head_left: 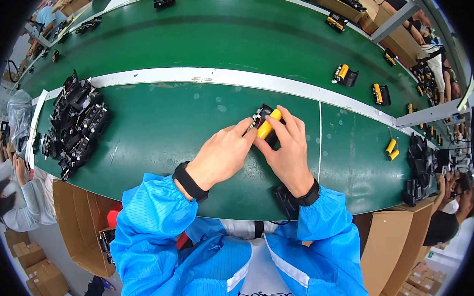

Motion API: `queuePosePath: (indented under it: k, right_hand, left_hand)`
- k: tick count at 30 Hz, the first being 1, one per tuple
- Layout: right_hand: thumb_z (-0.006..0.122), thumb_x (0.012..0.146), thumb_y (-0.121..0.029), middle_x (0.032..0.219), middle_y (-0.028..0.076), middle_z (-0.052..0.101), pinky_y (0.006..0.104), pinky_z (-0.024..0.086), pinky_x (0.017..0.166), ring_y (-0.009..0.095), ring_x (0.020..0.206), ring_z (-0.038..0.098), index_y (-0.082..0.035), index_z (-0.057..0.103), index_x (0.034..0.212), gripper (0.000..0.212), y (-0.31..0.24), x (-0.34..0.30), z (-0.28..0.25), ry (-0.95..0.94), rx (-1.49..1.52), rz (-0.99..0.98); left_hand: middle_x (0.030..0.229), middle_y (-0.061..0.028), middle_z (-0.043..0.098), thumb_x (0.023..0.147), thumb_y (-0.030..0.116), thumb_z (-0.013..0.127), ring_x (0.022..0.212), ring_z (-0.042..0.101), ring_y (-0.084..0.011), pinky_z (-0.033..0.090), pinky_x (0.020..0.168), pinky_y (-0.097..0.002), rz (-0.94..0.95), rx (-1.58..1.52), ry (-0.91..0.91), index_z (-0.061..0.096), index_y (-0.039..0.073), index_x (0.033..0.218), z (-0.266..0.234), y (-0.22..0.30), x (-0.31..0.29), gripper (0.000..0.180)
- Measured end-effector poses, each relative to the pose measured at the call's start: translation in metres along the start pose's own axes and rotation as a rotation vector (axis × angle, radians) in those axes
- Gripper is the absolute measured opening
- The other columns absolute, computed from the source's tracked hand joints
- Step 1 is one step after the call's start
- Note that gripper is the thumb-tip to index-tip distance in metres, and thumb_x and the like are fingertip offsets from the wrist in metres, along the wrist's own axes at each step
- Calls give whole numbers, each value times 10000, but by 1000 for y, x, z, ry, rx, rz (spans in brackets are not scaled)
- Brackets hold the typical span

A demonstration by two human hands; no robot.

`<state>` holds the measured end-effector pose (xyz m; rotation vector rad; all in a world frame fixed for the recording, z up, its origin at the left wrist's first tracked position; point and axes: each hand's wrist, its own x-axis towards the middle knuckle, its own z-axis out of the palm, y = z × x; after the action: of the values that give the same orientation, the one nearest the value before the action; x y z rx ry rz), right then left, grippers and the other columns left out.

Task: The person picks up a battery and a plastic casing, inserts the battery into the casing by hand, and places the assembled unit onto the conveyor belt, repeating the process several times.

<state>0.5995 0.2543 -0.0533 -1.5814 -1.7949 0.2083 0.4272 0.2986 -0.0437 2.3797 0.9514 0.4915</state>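
Observation:
Over the green worktop [157, 130], both of my hands are closed around one small assembly. My left hand [222, 155] grips the left side of a black plastic housing [263, 111], where a bit of circuit board and thin wire shows. My right hand [289, 153] pinches a yellow cylindrical battery [269, 125] between thumb and fingers, lying along the housing's open side. Fingers cover much of the housing, so I cannot tell whether the battery is fully seated. Close to my right wrist, another black part [286, 201] lies at the table's near edge.
A heap of black housings [77, 126] lies at the left. Two loose yellow batteries [392, 149] and black parts [417, 164] are at the right. Beyond a white rail [207, 74], the green belt [216, 38] carries scattered units. Cardboard boxes [84, 228] flank me; other people work at both sides.

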Motion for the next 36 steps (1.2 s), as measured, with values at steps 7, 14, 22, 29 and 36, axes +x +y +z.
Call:
queuePosePath:
  k: [7,14,22,29,36]
  right_hand:
    - [826,692,-115,1347,203,499,430,474,929,386,1126,517,-3,617,1134,502,-14,9,4,-45,-71,-22]
    - [772,732,-89,1304,219,497,425,507,845,396,1040,534,1,530,1227,558,-15,14,5,-163,-140,52]
    - [773,742,-164,1166,184,589,435,519,784,389,980,557,20,518,1214,567,-10,16,-10,-118,146,244]
    - [709,805,-177,994,214,681,435,533,770,375,901,668,27,666,1054,325,131,12,-163,267,-389,334]
    - [559,864,-130,999,273,648,535,514,813,446,938,639,38,523,1117,306,350,-80,-275,94,-1029,816]
  left_hand:
    - [1251,-203,546,791,-27,629,838,663,-332,553,719,-391,-131,-206,-17,493,-5,1284,-13,-7,0,512]
    - [1056,-171,638,767,16,633,745,642,-178,529,654,-294,-90,-446,-134,444,-38,1362,-16,-21,33,627]
    - [681,-87,637,762,219,772,602,606,-151,463,515,-296,-389,-399,-306,614,-36,845,-12,-30,71,312]
    - [699,-105,662,761,154,802,600,623,-161,474,551,-309,-406,-201,-240,637,-61,914,-7,5,76,311]
    - [793,-214,692,720,361,732,747,683,-347,546,695,-412,-303,-124,-365,711,-32,859,0,8,132,417]
